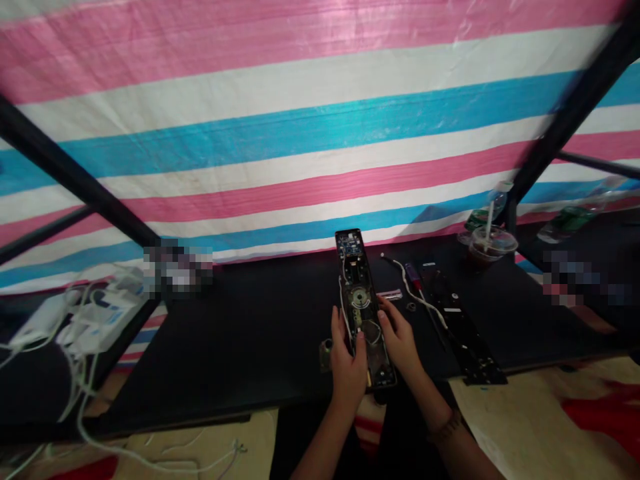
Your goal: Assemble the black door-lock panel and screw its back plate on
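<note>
In the head view, a long, narrow open housing tilts upright at the centre to lower centre of the frame. The left hand is clamped on its left wall, thumb over the inner face; the right hand touches the right edge, fingers slightly parted, though how firmly I cannot tell. The shell looks stiff and fairly light, perhaps slick; the circuit board and thin white wire look fragile, so the side walls seem the safest hold.
</note>
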Motion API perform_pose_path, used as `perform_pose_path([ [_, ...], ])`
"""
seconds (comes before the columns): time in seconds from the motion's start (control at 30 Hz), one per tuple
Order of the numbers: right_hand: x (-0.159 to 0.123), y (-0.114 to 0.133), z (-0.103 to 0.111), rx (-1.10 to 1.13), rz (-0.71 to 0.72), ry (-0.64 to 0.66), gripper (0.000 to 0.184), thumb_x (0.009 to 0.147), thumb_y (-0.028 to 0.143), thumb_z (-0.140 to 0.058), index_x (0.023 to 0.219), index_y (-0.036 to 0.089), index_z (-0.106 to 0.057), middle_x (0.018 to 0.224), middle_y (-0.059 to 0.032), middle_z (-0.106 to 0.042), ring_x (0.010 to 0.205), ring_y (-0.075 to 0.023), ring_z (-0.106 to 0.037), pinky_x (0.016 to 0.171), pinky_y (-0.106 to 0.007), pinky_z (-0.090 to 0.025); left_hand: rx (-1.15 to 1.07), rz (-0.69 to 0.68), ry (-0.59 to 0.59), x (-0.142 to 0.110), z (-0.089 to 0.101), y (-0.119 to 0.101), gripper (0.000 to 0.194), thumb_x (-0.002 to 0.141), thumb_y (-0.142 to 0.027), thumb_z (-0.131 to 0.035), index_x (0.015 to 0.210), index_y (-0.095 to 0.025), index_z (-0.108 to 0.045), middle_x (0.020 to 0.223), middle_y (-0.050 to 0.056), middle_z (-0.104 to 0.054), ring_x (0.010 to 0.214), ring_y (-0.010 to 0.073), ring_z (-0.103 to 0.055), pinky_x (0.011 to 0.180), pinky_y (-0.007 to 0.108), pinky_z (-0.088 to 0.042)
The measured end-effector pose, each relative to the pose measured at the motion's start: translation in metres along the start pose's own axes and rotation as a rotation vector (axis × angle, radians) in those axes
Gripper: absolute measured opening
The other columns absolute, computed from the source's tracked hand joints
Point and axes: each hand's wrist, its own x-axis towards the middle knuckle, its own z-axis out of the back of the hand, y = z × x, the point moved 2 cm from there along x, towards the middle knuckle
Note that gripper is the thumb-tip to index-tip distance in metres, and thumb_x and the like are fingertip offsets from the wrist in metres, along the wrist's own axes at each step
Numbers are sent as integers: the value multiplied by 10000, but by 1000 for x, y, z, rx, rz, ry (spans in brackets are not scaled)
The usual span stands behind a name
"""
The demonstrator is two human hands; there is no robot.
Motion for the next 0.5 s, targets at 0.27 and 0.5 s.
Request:
perform_pose_path([
  [0.27, -4, -8, 8, 130, -97, 43, 511, 898, 503, -626, 1317, 212, -662, 1362, -105, -650, 1268, -305, -607, 1120, -512, -436, -324, 43, 37, 0, 8, 9, 524, 944, -416, -569, 1432, -239, -500, 1521, 97, -510, 1420, 269, -458, 1204, 422, -333],
  [0.5, -2, -9, 16, 272, -186, 53, 471, 869, 539, -670, 1250, 266, -709, 1357, -71, -654, 1320, -319, -562, 1179, -535, -352, -467, 48, 78, -3, 10, -11, 499, 925, -461, -598, 1378, -256, -563, 1468, 93, -566, 1403, 285, -476, 1196, 437, -340],
])
